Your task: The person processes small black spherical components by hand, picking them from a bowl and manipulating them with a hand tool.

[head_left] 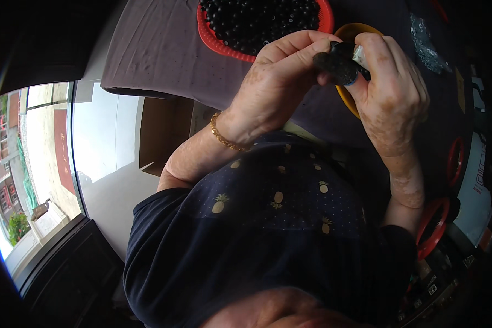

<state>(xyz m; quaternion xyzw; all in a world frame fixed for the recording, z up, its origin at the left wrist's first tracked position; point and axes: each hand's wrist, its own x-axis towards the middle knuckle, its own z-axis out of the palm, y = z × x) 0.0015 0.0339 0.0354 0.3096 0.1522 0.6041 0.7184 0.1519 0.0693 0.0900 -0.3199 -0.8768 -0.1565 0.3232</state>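
Note:
My left hand (pixel 281 71), a gold bracelet at its wrist, pinches a small black rounded piece (pixel 335 66) between thumb and fingers. From the other side my right hand (pixel 391 82) closes on the same piece, its fingers bent. Something white (pixel 359 56) shows at a right fingertip, and a bit of blue edges the right thumb; what these are I cannot make out. Both hands are above a yellow bowl (pixel 346 98), which they partly cover. Just beyond my left hand stands a red basket (pixel 224 48) heaped with small round black parts (pixel 257 22).
A purple-grey cloth (pixel 164 60) covers the table. Crumpled clear plastic (pixel 425 44) lies at the far right. An open cardboard box (pixel 164 128) is below the table's left edge. Red-rimmed round containers (pixel 433 229) stand low on the right. A window (pixel 33 180) is at the left.

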